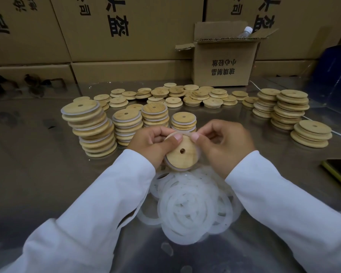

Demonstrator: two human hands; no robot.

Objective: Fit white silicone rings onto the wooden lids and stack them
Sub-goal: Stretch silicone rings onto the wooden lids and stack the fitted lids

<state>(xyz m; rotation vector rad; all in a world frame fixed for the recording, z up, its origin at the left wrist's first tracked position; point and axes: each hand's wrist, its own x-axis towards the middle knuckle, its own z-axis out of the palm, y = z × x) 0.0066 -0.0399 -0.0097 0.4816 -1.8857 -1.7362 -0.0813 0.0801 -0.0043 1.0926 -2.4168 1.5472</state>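
Both hands hold one round wooden lid (182,154) with a small hole, tilted toward me above the table. My left hand (153,143) grips its left edge, thumb on the top rim. My right hand (222,142) pinches a white silicone ring (187,134) against the lid's upper right rim; the ring runs round the lid's edge. A heap of loose white rings (193,203) lies just below the hands. Several stacks of lids with rings (91,127) stand behind the hands at left and centre.
Lids without rings lie scattered across the back of the steel table (187,95) and in stacks at right (289,109). An open cardboard box (224,62) with a plastic bottle stands behind, before a wall of cartons. A white cable (339,134) runs at right.
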